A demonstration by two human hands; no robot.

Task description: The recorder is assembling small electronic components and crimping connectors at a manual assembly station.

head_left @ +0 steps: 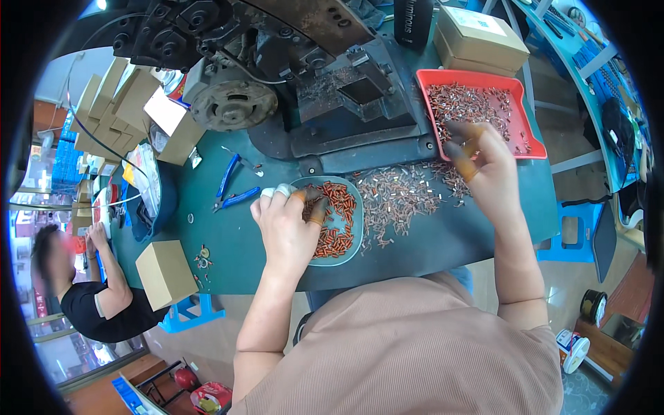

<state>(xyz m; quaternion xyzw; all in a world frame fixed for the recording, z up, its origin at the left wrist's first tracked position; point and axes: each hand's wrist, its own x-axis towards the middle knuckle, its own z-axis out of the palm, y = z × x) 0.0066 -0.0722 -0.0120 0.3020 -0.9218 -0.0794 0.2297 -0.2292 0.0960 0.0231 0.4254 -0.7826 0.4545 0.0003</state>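
My left hand is over a pale green tray, its fingers curled and its thumb and forefinger tips close together among small copper-coloured cylindrical pieces. Whatever those fingertips pinch is too small to make out. Orange-brown covers wrap the thumb and forefinger, and white ones cover other fingertips. My right hand hovers at the near left side of a red tray full of small coppery and silvery pieces. Its dark-tipped thumb and forefinger are apart, with nothing visible between them.
Loose metal pieces lie between the trays. Behind them stands a heavy dark machine. Blue-handled pliers lie on the left, near a dark bin and a cardboard box. Another person sits at far left.
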